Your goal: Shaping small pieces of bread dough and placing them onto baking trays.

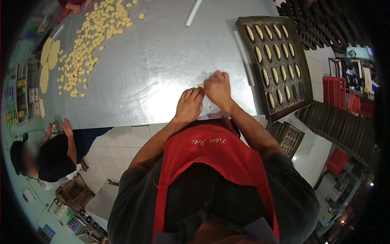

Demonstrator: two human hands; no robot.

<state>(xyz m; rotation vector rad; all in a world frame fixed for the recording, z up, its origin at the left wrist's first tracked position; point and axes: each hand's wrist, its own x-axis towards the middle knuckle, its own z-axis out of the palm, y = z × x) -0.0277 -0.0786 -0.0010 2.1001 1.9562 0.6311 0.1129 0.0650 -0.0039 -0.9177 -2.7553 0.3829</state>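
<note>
- A small piece of pale dough (201, 86) lies at the fingertips of the left hand (189, 105), in the narrow gap beside the right hand (218, 88); the hands hide most of it.
- The visible end of the dough is short, blunt and smooth; it shows too little to tell its long axis or which way it points.
- The left fingers are bent and held together, reaching forward to the dough; I cannot tell whether they clamp it.
- The right fingers are curled, with motion blur over them; I cannot tell whether they grip the dough or only touch it.
- Beneath both hands spreads a metal table (150, 61), grey, smooth and glossy, with a bright glare around the fingers.
- Right of the right fingers sits a dark, worn baking tray (302, 75) with oval hollows; slim dough sticks (275, 74), tapered at the ends, lie in rows, their long axes running away from the person, far ends leaning slightly left.
- Between the right fingers and that tray lies a pale, straight rod (243, 59), pointing much the same way.
- Well left of the left fingers, rounded dough lumps (87, 46) lie scattered, and beyond them flat, elongated dough sheets (53, 55).
</note>
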